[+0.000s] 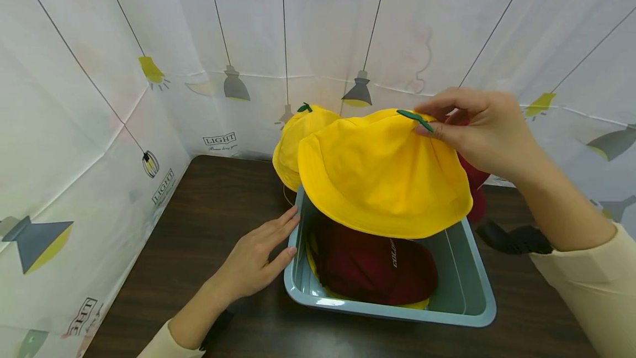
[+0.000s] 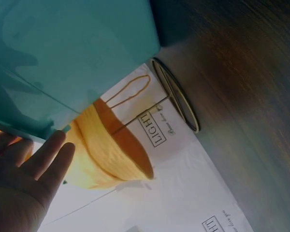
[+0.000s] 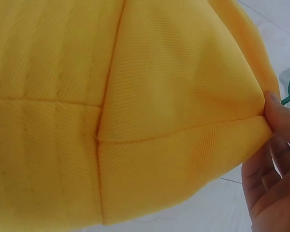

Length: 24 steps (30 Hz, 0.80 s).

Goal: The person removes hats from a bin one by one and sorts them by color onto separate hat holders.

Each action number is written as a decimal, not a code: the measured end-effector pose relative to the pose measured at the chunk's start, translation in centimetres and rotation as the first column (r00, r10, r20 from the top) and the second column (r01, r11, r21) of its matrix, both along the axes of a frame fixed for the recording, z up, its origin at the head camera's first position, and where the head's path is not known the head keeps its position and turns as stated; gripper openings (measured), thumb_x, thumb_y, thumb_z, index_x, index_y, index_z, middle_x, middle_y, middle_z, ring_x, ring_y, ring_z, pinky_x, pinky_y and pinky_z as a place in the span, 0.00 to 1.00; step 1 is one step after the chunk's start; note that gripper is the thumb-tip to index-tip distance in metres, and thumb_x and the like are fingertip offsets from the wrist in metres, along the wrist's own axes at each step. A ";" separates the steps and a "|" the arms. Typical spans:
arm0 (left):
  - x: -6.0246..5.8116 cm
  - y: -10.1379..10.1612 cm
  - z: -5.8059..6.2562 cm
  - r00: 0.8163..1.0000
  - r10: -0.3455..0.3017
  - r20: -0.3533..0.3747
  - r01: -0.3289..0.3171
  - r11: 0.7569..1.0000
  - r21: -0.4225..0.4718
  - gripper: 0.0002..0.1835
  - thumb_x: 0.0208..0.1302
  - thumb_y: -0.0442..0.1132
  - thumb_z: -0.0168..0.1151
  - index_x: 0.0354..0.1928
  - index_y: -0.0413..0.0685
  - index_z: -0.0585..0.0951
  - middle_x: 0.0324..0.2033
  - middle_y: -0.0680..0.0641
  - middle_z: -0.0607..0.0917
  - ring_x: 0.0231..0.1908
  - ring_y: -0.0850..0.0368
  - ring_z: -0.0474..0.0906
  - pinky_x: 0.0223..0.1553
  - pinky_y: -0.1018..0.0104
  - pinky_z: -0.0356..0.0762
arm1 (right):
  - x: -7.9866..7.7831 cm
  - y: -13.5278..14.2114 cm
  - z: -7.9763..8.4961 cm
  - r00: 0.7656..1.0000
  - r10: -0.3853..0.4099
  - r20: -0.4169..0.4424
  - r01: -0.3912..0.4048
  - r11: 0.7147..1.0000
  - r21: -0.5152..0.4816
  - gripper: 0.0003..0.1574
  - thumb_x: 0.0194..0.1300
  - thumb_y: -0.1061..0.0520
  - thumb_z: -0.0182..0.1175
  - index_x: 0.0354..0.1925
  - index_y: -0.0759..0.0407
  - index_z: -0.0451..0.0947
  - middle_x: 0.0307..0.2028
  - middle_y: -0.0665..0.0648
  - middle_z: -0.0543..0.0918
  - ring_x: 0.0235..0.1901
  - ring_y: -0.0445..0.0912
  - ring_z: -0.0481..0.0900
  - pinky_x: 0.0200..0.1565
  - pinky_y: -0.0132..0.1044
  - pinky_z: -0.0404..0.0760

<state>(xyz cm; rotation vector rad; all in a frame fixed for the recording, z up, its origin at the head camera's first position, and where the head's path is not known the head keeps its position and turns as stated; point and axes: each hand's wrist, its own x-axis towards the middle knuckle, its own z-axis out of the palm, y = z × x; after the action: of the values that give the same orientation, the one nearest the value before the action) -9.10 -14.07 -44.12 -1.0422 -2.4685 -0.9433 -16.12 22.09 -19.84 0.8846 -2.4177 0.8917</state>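
Note:
My right hand (image 1: 479, 129) pinches the crown of a yellow bucket hat (image 1: 382, 170) beside its green leaf sprout, and the hat hangs over a blue-grey plastic bin (image 1: 479, 291). Up close in the right wrist view, the yellow cloth (image 3: 183, 87) fills most of the frame, with thumb and fingers at its top. A dark red cap (image 1: 377, 269) with white lettering lies inside the bin, on yellow fabric. With fingers extended, my left hand (image 1: 253, 258) touches the bin's left rim; the left wrist view shows those fingers (image 2: 48, 154) against the bin's edge.
Behind the bin another yellow hat (image 1: 303, 140) with a leaf sprout sits on a wire stand, whose ring base (image 2: 176, 96) shows in the left wrist view. Something dark red (image 1: 477, 181) stands behind the right wrist. A lamp-printed sheet (image 1: 164, 15) backs the dark wooden table (image 1: 218, 198).

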 end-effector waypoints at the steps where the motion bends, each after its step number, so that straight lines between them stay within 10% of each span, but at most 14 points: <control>1: 0.0 0.0 0.0 1.000 -0.001 0.000 0.001 1.000 0.002 0.30 0.79 0.46 0.56 0.76 0.40 0.70 0.78 0.45 0.66 0.72 0.49 0.71 0.67 0.44 0.74 | -0.2 -0.1 0.1 1.000 -0.009 -0.004 0.009 1.000 -0.003 0.18 0.58 0.74 0.74 0.45 0.61 0.91 0.35 0.39 0.88 0.33 0.36 0.80 0.38 0.20 0.81; 24: 0.2 -0.1 0.1 1.000 -0.002 0.009 0.002 1.000 0.001 0.30 0.79 0.46 0.56 0.77 0.41 0.70 0.79 0.47 0.65 0.73 0.50 0.70 0.68 0.45 0.73 | -5.3 -2.3 2.8 0.975 -0.202 0.097 0.212 0.971 -0.110 0.16 0.67 0.58 0.72 0.53 0.60 0.89 0.38 0.43 0.86 0.41 0.41 0.79 0.43 0.20 0.80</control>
<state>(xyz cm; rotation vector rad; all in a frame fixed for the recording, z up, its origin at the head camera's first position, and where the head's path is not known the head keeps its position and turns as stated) -8.93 -14.21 -44.04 -1.0421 -2.4748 -0.9518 -21.38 19.79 -17.09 0.5485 -2.4436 0.9995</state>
